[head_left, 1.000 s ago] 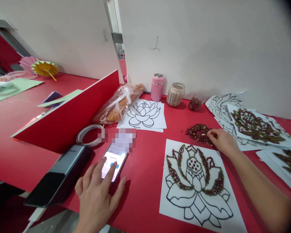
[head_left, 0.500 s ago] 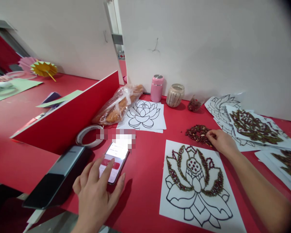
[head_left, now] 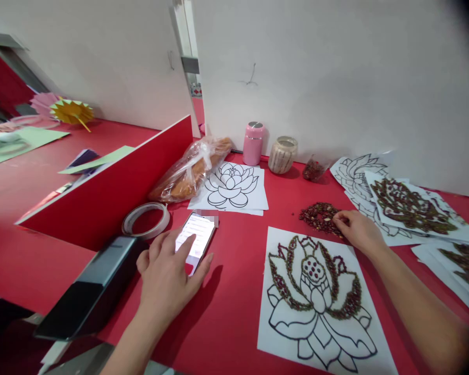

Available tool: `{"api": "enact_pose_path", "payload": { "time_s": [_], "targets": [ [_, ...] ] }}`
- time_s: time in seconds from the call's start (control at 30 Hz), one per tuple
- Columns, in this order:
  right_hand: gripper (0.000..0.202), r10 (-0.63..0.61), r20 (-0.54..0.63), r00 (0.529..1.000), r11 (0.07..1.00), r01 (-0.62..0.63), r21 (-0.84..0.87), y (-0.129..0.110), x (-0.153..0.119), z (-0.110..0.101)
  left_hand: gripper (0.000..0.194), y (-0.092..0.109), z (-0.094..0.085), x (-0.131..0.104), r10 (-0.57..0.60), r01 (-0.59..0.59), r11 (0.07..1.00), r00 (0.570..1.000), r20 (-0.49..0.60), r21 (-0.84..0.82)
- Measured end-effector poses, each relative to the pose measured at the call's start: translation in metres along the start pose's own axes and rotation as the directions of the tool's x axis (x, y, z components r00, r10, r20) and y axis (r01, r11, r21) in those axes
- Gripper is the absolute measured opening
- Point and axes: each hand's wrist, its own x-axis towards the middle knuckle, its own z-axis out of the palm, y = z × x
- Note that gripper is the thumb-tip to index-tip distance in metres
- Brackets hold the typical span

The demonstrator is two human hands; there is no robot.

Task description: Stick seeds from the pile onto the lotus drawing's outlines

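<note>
Glossy phone (head_left: 204, 229), matt paper sheet (head_left: 318, 301), rough seeds (head_left: 317, 214).

No legible text; lines on the phone screen (head_left: 201, 233) too small.

Place: craft room or studio, by my reading | my station: red worktop (head_left: 230, 317), low red divider (head_left: 133, 185) | evidence: lotus sheet (head_left: 322, 304) partly filled with seeds, loose seed pile (head_left: 318, 216), seed pictures (head_left: 414, 205), tape roll (head_left: 127, 223) | beyond divider: folded-paper fan (head_left: 71, 111), green paper (head_left: 39, 138)
</note>
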Motion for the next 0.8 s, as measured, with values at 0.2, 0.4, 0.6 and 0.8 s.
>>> {"api": "enact_pose_path", "payload": {
  "time_s": [0.2, 0.4, 0.6, 0.8],
  "targets": [
    [0.022, -0.002, -0.001, 1.000, 1.000, 0.002, 0.003, 0.001, -0.001, 0.001, 0.048, -0.004, 0.004, 0.007, 0.006, -0.008, 1.000, 0.997, 0.077, 0.025],
    [0.021, 0.006, 0.015, 1.000, 1.000, -0.006, 0.007, 0.000, -0.001, -0.001, 0.049, -0.009, 0.004, 0.004, 0.026, -0.026, 1.000, 0.996, 0.085, -0.003],
    [0.021, 0.016, 0.024, 1.000, 1.000, -0.016, 0.004, 0.000, -0.001, -0.001, 0.046, -0.014, 0.004, 0.001, 0.091, -0.090, 0.996, 0.995, 0.047, -0.022],
    [0.022, 0.016, 0.035, 0.999, 1.000, -0.016, -0.005, 0.000, 0.001, -0.001, 0.047, -0.017, 0.005, 0.001, 0.114, -0.114, 0.993, 0.992, 0.052, -0.011]
  ]
}}
